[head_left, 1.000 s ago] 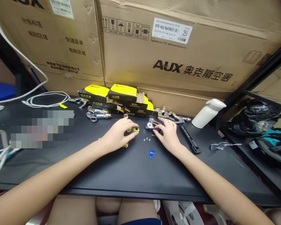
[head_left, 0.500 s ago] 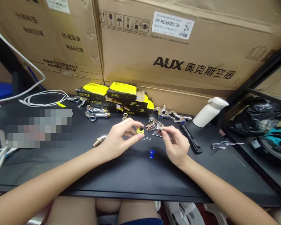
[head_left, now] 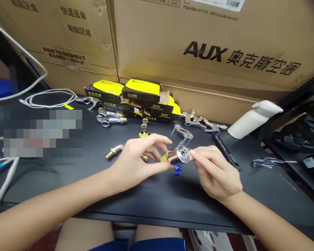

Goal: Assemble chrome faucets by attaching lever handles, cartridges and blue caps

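Two hands meet over small parts.
The left hand (head_left: 138, 158) grasps a yellow piece (head_left: 164, 157) against the metal fitting (head_left: 183, 154) pinched by the right hand (head_left: 219, 172); boxes (head_left: 141, 88) stand beyond.

above the front edge of the black desk (head_left: 157, 200), the left hand (head_left: 141, 158) holds a yellow ring-shaped part (head_left: 164, 157) against the end of a shiny metal fitting (head_left: 183, 154), whose round end the right hand (head_left: 218, 170) pinches between thumb and fingers. two blue caps (head_left: 178, 170) lie just beyond the hands, with a curved pipe fitting with a brass-coloured end (head_left: 113, 151) to the left and a flat chrome lever (head_left: 183, 131) farther back. toward the rear edge stand stacked black-and-yellow boxes (head_left: 141, 91), flanked by chrome valve parts (head_left: 111, 118), and a white bottle (head_left: 253, 118) leans near the rear right corner.
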